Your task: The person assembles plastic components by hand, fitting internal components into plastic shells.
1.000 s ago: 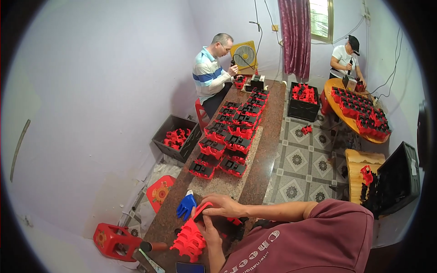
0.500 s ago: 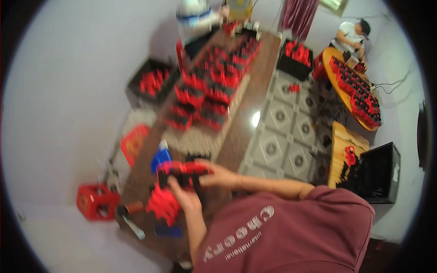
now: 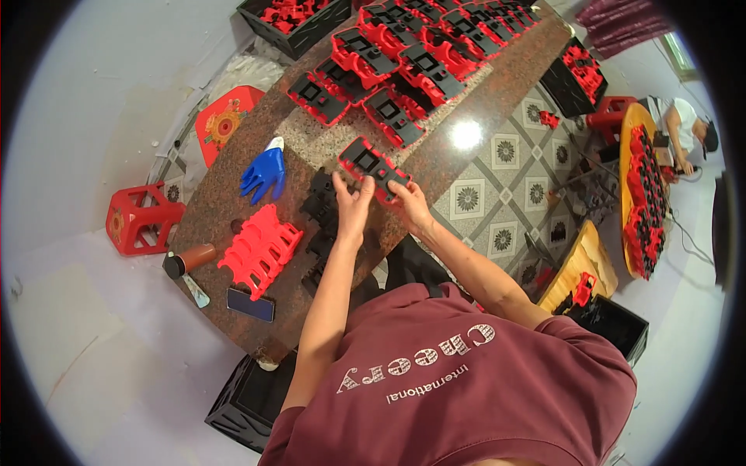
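Left hand: the left hand (image 3: pixel 353 203) is up over the table, fingers curled round the near end of the red and black housing (image 3: pixel 373 167), thumb and fingertips pinched on its edge.
Right hand: the right hand (image 3: pixel 408 203) clamps the other corner of the same piece, fingers folded under it, thumb on top (both hands sharing one part).
Held piece: flat, red frame with black inset and square openings, held just above the brown stone table (image 3: pixel 233 194), tilted toward the person, just short of the rows of finished units.
Black parts: a loose pile of black parts (image 3: pixel 320 210) lies directly beside the left wrist, touching or nearly touching the forearm.
Red stack: a stack of red frames (image 3: pixel 260 248) stands on edge to the left of the black pile, near it.
Glove: a blue glove (image 3: pixel 264 172) lies flat on the table, beyond the red stack, apart from both hands.
Phone: a dark phone (image 3: pixel 250 304) lies near the table's front edge, just below the red stack.
Finished rows: many red and black units (image 3: pixel 404 62) cover the far half of the table, overlapping one another.
Floor: a red stool (image 3: pixel 140 219) stands left of the table; a black crate (image 3: pixel 249 404) sits under its near end.
Background: another person (image 3: pixel 684 128) sits at a round table loaded with red parts (well apart).
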`<action>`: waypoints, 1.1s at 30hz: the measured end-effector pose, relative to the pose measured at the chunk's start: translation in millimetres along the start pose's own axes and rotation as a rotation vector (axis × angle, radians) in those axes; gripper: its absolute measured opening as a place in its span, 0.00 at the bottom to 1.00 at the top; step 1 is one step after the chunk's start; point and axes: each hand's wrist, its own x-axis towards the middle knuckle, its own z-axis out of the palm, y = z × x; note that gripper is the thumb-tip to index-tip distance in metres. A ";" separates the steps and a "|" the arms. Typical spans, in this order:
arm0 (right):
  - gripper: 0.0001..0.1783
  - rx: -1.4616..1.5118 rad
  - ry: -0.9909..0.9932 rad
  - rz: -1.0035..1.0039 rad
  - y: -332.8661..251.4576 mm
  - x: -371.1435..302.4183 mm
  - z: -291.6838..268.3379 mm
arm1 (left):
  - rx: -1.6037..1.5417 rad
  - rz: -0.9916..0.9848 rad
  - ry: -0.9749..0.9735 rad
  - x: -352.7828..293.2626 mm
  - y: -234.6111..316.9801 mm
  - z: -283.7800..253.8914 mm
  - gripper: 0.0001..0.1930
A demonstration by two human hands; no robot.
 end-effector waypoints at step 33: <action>0.18 -1.205 -0.257 -0.544 -21.2 -3.8 64.7 | 0.635 0.463 0.493 -108.3 -51.9 -175.8 0.29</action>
